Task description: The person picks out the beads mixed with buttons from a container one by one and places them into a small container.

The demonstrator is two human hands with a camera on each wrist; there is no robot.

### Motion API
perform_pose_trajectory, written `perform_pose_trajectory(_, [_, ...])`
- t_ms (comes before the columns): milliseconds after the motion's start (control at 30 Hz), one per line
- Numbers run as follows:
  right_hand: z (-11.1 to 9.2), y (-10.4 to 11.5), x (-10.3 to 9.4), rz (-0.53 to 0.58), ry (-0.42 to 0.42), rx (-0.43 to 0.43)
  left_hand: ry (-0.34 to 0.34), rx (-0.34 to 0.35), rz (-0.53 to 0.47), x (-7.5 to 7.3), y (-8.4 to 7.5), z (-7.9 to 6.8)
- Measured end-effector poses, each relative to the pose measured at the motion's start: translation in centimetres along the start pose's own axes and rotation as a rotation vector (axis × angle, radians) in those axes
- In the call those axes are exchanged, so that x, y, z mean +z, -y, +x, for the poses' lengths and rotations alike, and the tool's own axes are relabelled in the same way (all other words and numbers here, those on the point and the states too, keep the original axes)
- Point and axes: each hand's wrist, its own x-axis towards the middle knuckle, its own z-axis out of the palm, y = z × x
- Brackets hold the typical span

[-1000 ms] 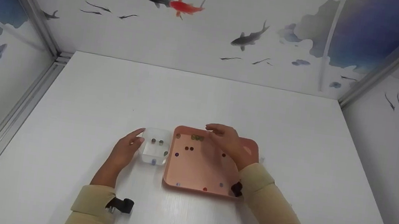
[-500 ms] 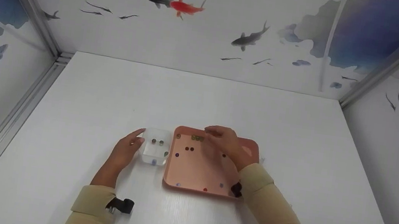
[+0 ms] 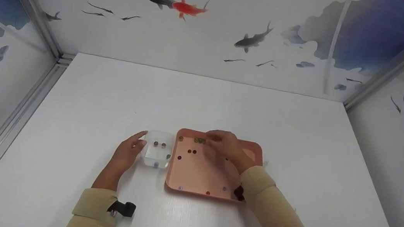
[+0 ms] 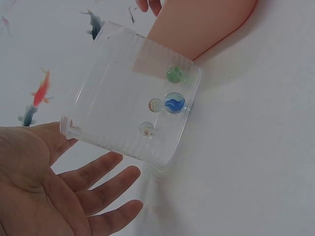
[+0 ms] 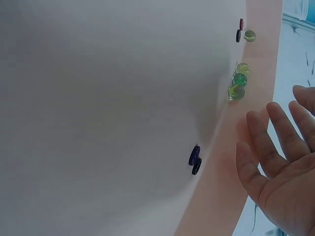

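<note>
Pinching the green marbles [image 3: 200, 141], just below frame centre, wants a light touch — the right hand's [image 3: 226, 145] fingers look loosely parted, empty. The left hand [image 3: 127, 152] (spread, gripping nothing) should steady the clear box [image 3: 149, 161].

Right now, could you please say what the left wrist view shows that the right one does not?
Only the left wrist view plainly shows the left hand, transparent plastic container and blue-swirled glass marble. Only the right shows three greenish glass marbles in a row and dark round pieces. Both show the pink tray and, partly, the right hand.
</note>
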Motion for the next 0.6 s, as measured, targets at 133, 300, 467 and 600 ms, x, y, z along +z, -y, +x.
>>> perform_pose_trajectory(133, [0.11,0.04,0.17,-0.052,0.003,0.002,0.002,0.004,-0.005,-0.04,0.02,0.07])
perform_pose_trajectory(300, [0.22,0.14,0.33,-0.051,0.013,0.046,-0.001,0.001,0.011,-0.02,-0.03,0.10])
perform_pose_trajectory(467, [0.34,0.18,0.52,-0.068,0.024,0.063,-0.006,-0.001,0.027,-0.02,-0.07,0.10])
perform_pose_trajectory(600, [0.42,0.12,0.71,-0.081,0.027,0.080,-0.006,-0.003,0.027,0.01,-0.04,0.13])
